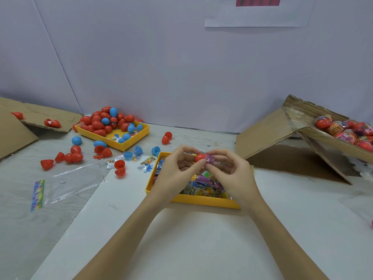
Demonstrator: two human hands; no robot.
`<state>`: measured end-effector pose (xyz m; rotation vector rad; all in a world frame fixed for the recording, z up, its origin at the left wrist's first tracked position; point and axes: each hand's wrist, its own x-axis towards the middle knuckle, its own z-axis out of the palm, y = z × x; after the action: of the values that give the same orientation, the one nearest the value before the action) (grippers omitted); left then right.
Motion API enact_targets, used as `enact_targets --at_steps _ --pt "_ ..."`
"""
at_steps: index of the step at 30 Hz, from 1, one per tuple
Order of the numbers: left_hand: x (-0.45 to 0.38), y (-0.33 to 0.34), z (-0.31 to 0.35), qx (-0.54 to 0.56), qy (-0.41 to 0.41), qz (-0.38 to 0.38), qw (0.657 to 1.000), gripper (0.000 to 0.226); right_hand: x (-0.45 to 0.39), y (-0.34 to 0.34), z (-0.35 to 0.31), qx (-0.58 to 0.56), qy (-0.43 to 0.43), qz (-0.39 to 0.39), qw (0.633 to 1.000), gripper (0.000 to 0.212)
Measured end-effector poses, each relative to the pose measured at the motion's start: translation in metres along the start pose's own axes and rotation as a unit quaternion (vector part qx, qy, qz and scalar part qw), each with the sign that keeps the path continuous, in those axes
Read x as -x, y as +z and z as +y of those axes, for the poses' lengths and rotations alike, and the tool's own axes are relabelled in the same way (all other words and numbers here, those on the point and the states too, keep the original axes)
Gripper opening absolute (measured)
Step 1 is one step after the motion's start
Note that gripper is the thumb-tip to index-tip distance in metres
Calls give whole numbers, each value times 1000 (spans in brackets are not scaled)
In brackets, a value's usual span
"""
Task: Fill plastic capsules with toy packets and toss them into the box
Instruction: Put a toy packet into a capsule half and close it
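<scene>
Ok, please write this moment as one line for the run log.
step: filling | left hand: holds red capsule | right hand: pushes pink packet in | box: waiting

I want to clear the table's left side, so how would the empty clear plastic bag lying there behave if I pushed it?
The clear plastic bag looks thin and wrinkled, so it would probably crumple rather than slide as one piece. It lies flat and seems empty, so it is likely very light. A red capsule half sits near its right edge and might get nudged and roll.
</scene>
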<state>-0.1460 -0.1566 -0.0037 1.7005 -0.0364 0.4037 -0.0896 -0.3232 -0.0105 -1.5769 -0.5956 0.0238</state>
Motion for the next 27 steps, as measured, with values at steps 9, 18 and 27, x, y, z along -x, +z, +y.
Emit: enact_targets --at_steps 9,18,27 --pt "0 -1 0 0 -2 0 1000 29 -2 -6 -1 -38 33 16 999 29" --pt "1 0 0 6 5 16 1000 31 -1 -7 -2 -61 46 21 997 16" --pt "0 -1 0 28 -3 13 1000 23 -1 -3 -6 -56 49 18 997 22"
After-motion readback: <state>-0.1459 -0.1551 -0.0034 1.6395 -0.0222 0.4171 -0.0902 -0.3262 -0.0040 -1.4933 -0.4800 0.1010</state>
